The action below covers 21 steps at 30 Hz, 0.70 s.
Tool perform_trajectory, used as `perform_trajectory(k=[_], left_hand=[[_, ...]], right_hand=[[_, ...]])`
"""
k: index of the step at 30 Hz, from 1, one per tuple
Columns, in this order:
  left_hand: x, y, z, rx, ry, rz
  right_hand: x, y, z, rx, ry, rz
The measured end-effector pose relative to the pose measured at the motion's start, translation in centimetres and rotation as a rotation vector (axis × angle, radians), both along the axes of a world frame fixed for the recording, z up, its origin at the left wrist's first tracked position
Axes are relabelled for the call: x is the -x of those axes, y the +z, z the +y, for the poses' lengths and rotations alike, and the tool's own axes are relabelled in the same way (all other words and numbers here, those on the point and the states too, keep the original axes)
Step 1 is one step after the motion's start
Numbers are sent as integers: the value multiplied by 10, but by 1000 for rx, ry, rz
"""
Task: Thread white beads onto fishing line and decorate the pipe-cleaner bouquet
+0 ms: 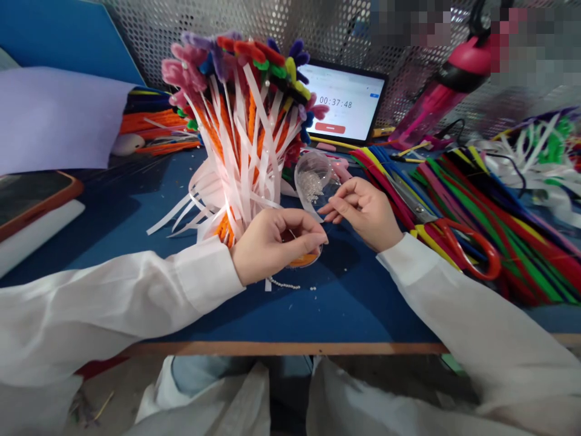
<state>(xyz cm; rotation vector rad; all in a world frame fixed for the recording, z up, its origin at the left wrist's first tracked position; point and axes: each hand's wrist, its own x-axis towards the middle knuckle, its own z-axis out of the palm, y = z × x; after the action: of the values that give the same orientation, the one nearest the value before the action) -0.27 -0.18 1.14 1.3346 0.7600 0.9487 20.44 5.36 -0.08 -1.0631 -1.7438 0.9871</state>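
Note:
My left hand [281,242] is pinched closed in front of the bouquet; anything between its fingertips is too small to make out. Just right of it, my right hand [363,212] has thumb and fingers together beside a clear bag of small beads [312,184]. What those fingers hold is hidden. Behind my left hand stands a bunch of pipe-cleaner flowers with pale pink ribbons [245,151] and orange stems. Partly behind my left hand is a round container with something orange [304,260]. A short string of pearl beads [285,284] lies below it on the blue table [354,309].
Orange-handled scissors [474,248] rest on bundles of coloured pipe cleaners [512,218] at the right. Behind are a tablet showing a timer [340,103] and a pink bottle [436,91]. A phone [36,197] and purple sheet [59,121] are at the left.

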Motion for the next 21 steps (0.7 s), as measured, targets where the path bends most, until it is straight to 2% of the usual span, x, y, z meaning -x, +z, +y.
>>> perform_trajectory(k=[5, 8, 21], left_hand=[[0, 0, 0, 5, 1, -7], [0, 0, 0, 1, -2, -8], [-1, 0, -1, 29, -27, -53]], right_hand=[[2, 1, 0, 240, 45, 228], [2, 3, -3, 300, 84, 282], [2, 10, -16, 208, 303, 298]])
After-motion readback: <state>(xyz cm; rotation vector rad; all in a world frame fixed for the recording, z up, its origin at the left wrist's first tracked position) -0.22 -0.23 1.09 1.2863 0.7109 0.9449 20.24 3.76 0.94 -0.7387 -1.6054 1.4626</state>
